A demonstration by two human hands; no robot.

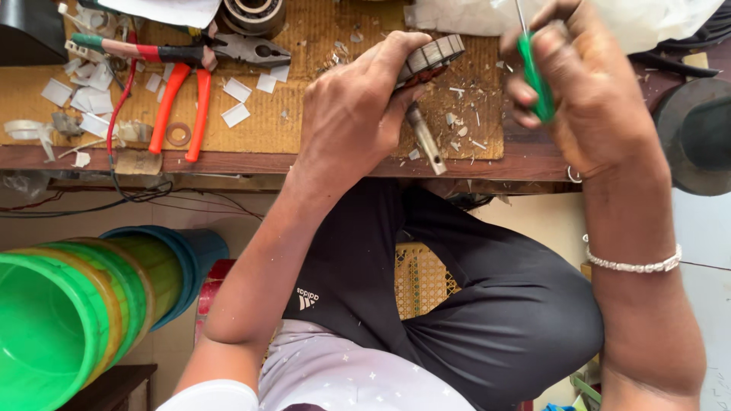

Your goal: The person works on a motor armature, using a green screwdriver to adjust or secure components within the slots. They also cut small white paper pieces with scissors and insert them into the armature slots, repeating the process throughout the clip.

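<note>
My left hand (354, 106) grips a small motor rotor (432, 55) with a laminated metal core, its steel shaft (425, 141) pointing down toward the bench edge. My right hand (590, 91) is closed around a green-handled screwdriver (533, 76), held upright just right of the rotor; the thin blade rises out of the top of the view and its tip is hidden. The two hands are close together above a woven yellow mat (304, 91) on the wooden bench (228, 161). A silver bracelet (632, 265) circles my right wrist.
Red-handled pliers (183, 95) and a second pair with red and green grips (152, 52) lie on the mat at the left, among white paper scraps (236, 103). A round bearing (251, 14) sits at the top. Stacked green buckets (68, 304) stand lower left. A dark round object (697, 133) is at right.
</note>
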